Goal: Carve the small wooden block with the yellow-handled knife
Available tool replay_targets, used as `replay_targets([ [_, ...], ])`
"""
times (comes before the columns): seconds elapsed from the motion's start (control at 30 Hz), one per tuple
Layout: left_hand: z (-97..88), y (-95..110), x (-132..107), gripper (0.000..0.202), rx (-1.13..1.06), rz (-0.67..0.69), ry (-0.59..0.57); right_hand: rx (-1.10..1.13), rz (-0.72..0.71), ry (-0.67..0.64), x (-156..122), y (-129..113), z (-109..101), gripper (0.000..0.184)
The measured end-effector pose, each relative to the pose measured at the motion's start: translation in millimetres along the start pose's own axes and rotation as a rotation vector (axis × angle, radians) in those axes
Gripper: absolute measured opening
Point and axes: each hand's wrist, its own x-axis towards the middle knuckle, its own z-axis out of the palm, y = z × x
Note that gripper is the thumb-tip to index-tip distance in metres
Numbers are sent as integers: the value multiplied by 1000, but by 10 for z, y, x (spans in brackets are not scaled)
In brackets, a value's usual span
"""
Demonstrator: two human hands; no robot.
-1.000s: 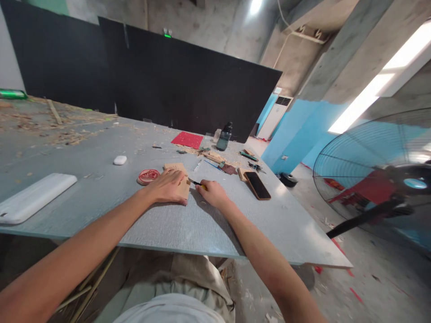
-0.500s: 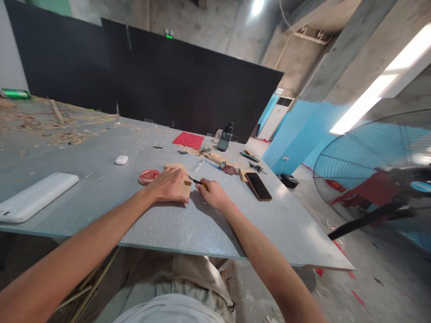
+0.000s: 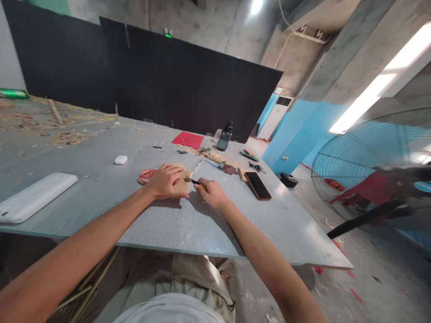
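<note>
My left hand (image 3: pixel 165 181) lies over a pale wooden block (image 3: pixel 185 181) on the grey table (image 3: pixel 188 224), fingers curled on its top and pressing it down. My right hand (image 3: pixel 211 194) is closed round a small carving knife (image 3: pixel 197 182) with a yellow and black handle. The blade tip touches the block's right edge. A round red carved stamp (image 3: pixel 145 176) lies just left of the block, partly behind my left hand.
A white power bank (image 3: pixel 33 197) lies at the left, a white earbud case (image 3: pixel 120 159) beyond it. A phone (image 3: pixel 257 185), a red mat (image 3: pixel 187 139), a dark bottle (image 3: pixel 224 136), tools and wood shavings lie further back. A large floor fan (image 3: pixel 373 179) stands right of the table.
My left hand has turned the wooden block and shifted slightly back on it. The right hand has edged left with the knife against the block's edge.
</note>
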Motion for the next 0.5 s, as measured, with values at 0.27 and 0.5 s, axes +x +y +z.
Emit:
replay_targets([
  [0.27, 9, -7, 2, 73, -14, 9, 10, 21, -17, 6, -6, -2, -9, 34],
  [0.5, -2, 1, 4, 72, -35, 19, 20, 34, -59, 6, -2, 2, 10, 35],
])
